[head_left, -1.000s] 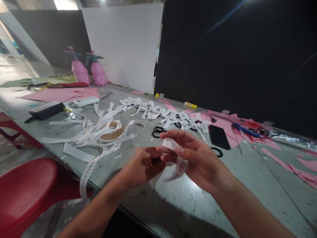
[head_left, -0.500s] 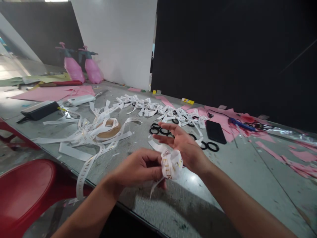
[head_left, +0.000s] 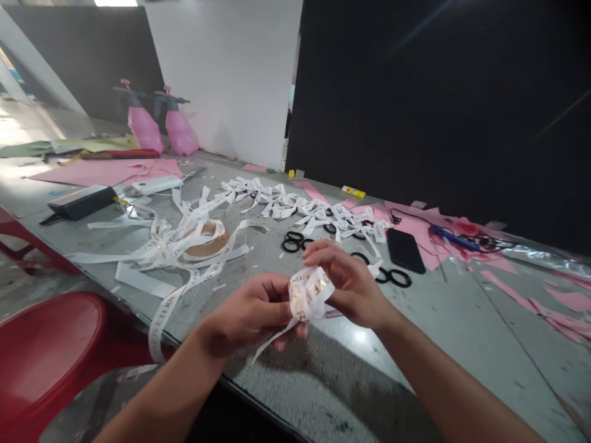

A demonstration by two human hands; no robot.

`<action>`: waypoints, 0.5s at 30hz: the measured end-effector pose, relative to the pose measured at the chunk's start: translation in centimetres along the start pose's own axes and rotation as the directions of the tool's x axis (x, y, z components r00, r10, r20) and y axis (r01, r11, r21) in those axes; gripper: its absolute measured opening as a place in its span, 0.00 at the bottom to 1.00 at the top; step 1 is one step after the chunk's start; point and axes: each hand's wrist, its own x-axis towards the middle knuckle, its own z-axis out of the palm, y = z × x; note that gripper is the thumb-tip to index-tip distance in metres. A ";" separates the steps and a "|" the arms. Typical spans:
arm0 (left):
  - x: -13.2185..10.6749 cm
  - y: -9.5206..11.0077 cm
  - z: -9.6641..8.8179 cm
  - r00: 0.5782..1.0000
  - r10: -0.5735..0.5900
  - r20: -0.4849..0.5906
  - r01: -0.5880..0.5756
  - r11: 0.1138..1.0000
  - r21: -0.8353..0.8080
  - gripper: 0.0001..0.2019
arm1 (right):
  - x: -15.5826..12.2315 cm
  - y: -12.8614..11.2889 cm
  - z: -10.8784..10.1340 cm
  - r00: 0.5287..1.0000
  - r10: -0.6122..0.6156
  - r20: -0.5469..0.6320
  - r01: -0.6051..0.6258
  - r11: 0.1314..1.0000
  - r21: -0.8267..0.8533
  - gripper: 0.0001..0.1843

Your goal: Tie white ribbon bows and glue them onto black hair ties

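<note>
A bunched white ribbon (head_left: 305, 296) with gold lettering is folded into loops in front of me, a thin tail hanging at its lower left. My left hand (head_left: 263, 311) pinches its left side between thumb and fingers. From the right, my right hand (head_left: 348, 283) curls its fingers over the upper right loop; its thumb is partly hidden behind the ribbon. Just beyond the hands lie black ring-shaped scissor handles (head_left: 292, 242), and more black rings (head_left: 399, 278) lie to the right. A pile of tied ribbon bows (head_left: 286, 203) stretches behind them.
Loose ribbon surrounds a brown cardboard roll (head_left: 207, 246) on the left, one strip hanging over the table edge. A black phone (head_left: 406, 251), pink paper scraps (head_left: 566, 300) and a blue-handled tool (head_left: 455, 239) lie right. Pink spray bottles (head_left: 180, 132) stand back left; a red stool (head_left: 46, 357) is near left.
My right hand has gone from spread fingers to curling round the ribbon's right loop. The ribbon and my left hand have shifted slightly left, and the view has turned a little.
</note>
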 end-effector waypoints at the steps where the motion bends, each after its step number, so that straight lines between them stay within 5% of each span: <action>1: 0.0 0.1 0.1 1.000 -0.016 0.011 0.017 1.000 -0.008 0.14 | 0.0 -0.1 -0.1 0.999 -0.038 0.019 0.039 0.997 -0.072 0.15; 9: -0.1 0.0 0.2 0.985 -0.166 0.050 0.164 0.986 0.040 0.15 | 0.3 -1.1 0.1 0.979 -0.191 0.073 0.204 0.921 -0.332 0.07; 15: -0.3 0.8 0.1 0.982 -0.184 -0.042 0.188 0.935 0.299 0.18 | 0.3 -1.2 0.0 0.974 -0.195 0.112 0.218 0.942 -0.255 0.06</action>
